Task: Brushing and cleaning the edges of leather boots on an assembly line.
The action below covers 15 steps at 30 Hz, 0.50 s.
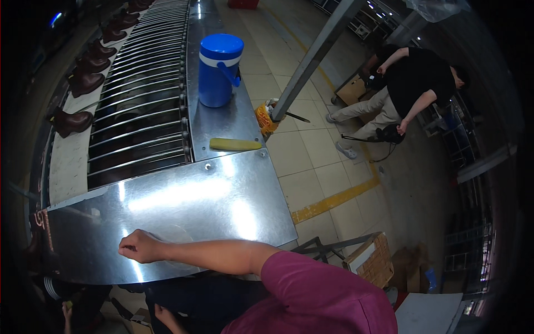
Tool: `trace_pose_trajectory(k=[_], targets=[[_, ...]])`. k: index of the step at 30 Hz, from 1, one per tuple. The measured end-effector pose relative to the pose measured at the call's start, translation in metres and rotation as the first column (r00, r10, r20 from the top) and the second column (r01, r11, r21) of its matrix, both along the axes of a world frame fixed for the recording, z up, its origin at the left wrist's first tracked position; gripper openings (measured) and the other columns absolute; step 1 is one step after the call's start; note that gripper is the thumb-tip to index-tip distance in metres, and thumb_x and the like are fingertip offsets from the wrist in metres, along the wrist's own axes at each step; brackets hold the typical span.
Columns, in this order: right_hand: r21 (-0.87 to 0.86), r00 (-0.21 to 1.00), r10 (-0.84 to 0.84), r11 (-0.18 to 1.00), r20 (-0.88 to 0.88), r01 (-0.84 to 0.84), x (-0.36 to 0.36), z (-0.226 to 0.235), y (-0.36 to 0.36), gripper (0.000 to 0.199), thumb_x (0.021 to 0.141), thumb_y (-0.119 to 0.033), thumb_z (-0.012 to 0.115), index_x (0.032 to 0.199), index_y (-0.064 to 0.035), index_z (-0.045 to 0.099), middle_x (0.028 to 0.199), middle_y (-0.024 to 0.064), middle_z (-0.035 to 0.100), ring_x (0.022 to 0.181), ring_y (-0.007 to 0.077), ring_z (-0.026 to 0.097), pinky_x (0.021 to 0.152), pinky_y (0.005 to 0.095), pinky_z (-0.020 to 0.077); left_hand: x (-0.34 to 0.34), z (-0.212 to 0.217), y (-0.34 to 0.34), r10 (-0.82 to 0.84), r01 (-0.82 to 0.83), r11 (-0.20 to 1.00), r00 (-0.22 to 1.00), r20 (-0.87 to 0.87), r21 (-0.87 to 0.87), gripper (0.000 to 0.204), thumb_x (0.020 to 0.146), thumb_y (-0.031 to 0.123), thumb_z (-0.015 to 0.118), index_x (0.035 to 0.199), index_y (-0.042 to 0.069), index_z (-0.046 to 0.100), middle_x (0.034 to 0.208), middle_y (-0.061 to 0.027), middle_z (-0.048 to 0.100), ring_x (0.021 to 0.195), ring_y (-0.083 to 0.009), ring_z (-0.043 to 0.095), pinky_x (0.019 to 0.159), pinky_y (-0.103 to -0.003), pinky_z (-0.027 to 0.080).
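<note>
- Seen from the head, a big shiny metal table (167, 220) lay in front of the person, and it was the thing nearest to the hands.
- The right hand (140, 246) was at the near left part of the table, with its arm stretched across from the plum sleeve (317, 278). Its fingers were curled up in a loose fist (I could not tell if something small was tucked inside, or if the fist touched the metal).
- The left hand (162, 315) hung down below the near edge of the table. It was partly cut off and dim, so I could not tell how its fingers stood or what they had hold of.
- A row of metal rollers (150, 78) ran away from the table's far edge.
- Past the table's far left part, a pale board (69, 172) ran beside the rollers, with brown boots (87, 82) in a line along it.
- A yellow-green bar (233, 145) lay by the table's far right part, and a blue jug (216, 83) stood upright farther beyond.
- Well apart from the table, on its right, another person (417, 78) bent over, with a black bag (389, 133) in one hand.
</note>
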State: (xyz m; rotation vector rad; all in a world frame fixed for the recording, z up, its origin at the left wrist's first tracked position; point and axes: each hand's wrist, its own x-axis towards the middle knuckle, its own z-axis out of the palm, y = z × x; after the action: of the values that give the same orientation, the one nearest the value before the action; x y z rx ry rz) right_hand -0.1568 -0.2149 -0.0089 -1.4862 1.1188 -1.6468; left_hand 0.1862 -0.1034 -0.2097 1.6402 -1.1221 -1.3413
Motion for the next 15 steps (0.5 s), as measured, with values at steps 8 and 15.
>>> trace_pose_trajectory(k=[8,15], targets=[[0.097,0.998,-0.046,0.994,-0.034,0.049,-0.027,-0.026,0.008,0.021,0.092,-0.019,0.069,0.085,-0.0002,0.073,0.067,0.0120,0.069,0.058,0.0240,0.066,0.060,0.0356,0.0522,-0.141,0.088,-0.012,0.010,0.182,0.909,0.890,0.456,-0.375,0.045,0.110,0.028,0.052,0.135,-0.008,0.059,0.133,-0.0231,0.064,0.123,-0.0321,0.060,0.111,-0.041,0.043],[0.124,0.999,-0.030,0.992,0.018,0.028,-0.031,-0.022,0.009,0.021,0.091,-0.020,0.070,0.086,-0.0002,0.074,0.068,0.0123,0.069,0.059,0.0242,0.066,0.061,0.0358,0.0523,-0.139,0.061,-0.019,-0.115,0.481,0.817,0.677,0.727,-0.319,0.037,0.101,0.016,0.055,0.126,-0.010,0.062,0.149,-0.0341,0.047,0.139,-0.0481,0.044,0.117,-0.051,0.034]])
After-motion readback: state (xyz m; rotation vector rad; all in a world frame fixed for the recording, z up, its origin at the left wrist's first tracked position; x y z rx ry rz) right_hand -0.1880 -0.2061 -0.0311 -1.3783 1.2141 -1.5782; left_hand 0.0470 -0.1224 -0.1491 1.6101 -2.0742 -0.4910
